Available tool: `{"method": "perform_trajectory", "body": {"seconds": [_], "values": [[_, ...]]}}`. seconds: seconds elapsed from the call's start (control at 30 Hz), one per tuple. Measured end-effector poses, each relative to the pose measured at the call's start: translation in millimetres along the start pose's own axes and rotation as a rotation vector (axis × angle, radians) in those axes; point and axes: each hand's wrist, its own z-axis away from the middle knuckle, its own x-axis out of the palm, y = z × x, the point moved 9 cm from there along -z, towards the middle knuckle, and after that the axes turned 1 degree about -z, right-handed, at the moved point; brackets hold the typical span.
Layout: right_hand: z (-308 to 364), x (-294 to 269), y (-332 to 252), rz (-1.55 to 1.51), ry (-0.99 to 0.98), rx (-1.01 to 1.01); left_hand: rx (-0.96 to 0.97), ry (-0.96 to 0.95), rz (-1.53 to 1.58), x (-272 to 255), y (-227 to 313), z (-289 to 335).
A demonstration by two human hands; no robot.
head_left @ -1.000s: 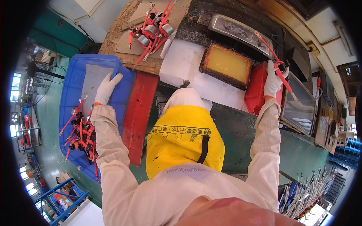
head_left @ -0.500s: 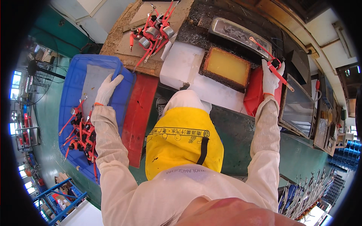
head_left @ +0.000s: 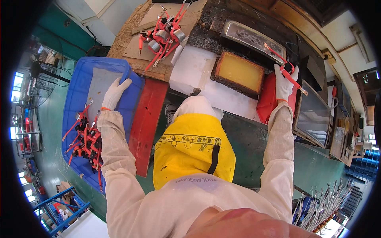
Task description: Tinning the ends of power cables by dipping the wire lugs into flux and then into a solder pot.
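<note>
My right hand (head_left: pixel 283 85), in a white glove, is closed on a red cable with metal lugs and a black part (head_left: pixel 293 79). One end of the cable points toward the dark metal trough (head_left: pixel 254 37), which has a mottled grey surface. Whether the cable touches the trough I cannot tell. Under this hand is a red bin (head_left: pixel 266 95). My left hand (head_left: pixel 115 94), also gloved, is over the right side of the blue bin (head_left: pixel 104 62), its fingers extended and thumb apart. Several red cables with black parts (head_left: pixel 85 141) lie in the bin.
A brown-rimmed tray of yellow material (head_left: pixel 241 73) stands beside the trough on the white bench top (head_left: pixel 192 65). More red cables with silver cylinders (head_left: pixel 162 37) lie on the wooden board at the back. A red plank (head_left: pixel 147 127) runs beside the blue bin.
My right hand has turned slightly, shifting the cable a little. My left hand has moved slightly to the right over the bin's side.
</note>
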Motion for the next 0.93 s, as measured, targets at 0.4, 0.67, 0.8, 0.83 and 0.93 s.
{"method": "perform_trajectory", "body": {"seconds": [0.4, 0.67, 0.8, 0.83, 0.93], "values": [[3.4, 3.6, -4.1, 0.062, -0.043, -0.062, 0.000, -0.006, 0.007, 0.8, 3.1, 3.4], [5.5, 4.8, -12.8, 0.095, -0.061, -0.059, 0.010, 0.019, -0.022, -3.5, -5.5, -1.6], [5.7, 6.0, -11.8, 0.099, -0.105, -0.029, 0.004, 0.010, -0.018, -1.0, 0.2, 0.4], [5.6, 6.9, -12.1, 0.103, -0.111, -0.030, 0.004, 0.011, -0.018, -1.5, 0.6, 1.0], [6.0, 8.1, -12.2, 0.125, -0.129, -0.035, -0.001, 0.018, -0.034, -3.0, 0.7, 2.0]]}}
